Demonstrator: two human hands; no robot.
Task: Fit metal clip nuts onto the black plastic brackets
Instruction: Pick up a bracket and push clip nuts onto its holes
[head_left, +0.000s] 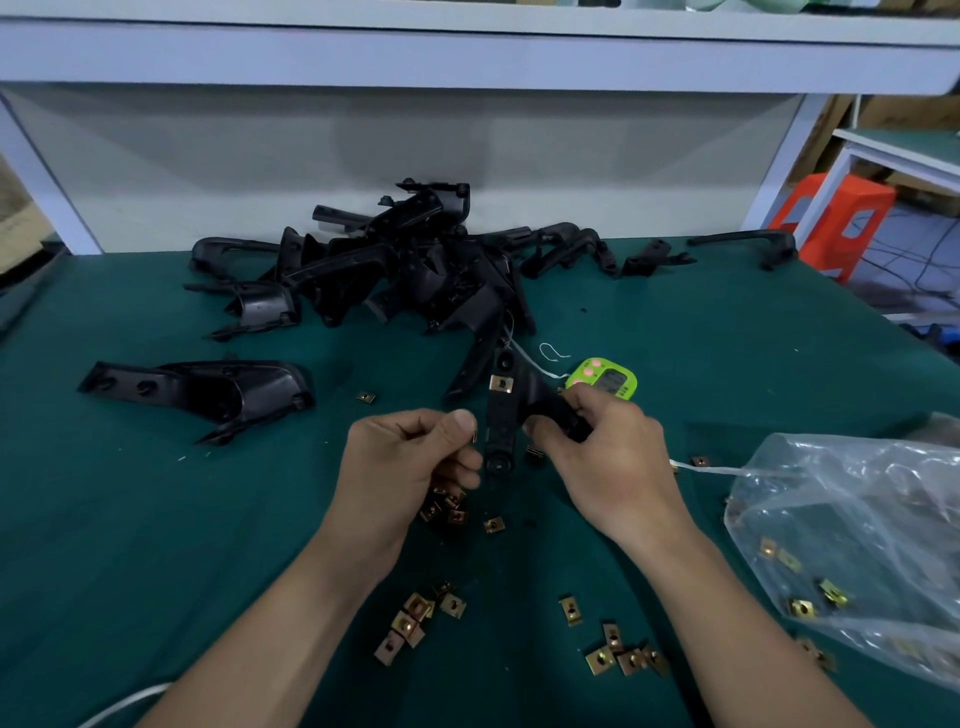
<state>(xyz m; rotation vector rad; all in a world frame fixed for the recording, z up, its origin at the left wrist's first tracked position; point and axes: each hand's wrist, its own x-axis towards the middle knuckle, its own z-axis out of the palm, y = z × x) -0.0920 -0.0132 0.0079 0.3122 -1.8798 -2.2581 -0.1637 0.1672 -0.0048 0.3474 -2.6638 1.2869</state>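
My right hand (602, 452) grips a black plastic bracket (501, 431) and holds it above the green table (130, 545). One brass clip nut (502, 384) sits on the bracket's upper arm. My left hand (410, 457) pinches another clip nut (474, 435) between thumb and forefinger, right beside the bracket's left edge. Several loose clip nuts (415, 618) lie on the cloth below my hands, and more (623, 657) lie nearer my right forearm.
A heap of black brackets (395, 265) fills the back of the table. A single bracket (208, 395) lies at the left. A clear plastic bag (857, 545) with clip nuts sits at the right. A green timer (605, 384) lies behind my right hand.
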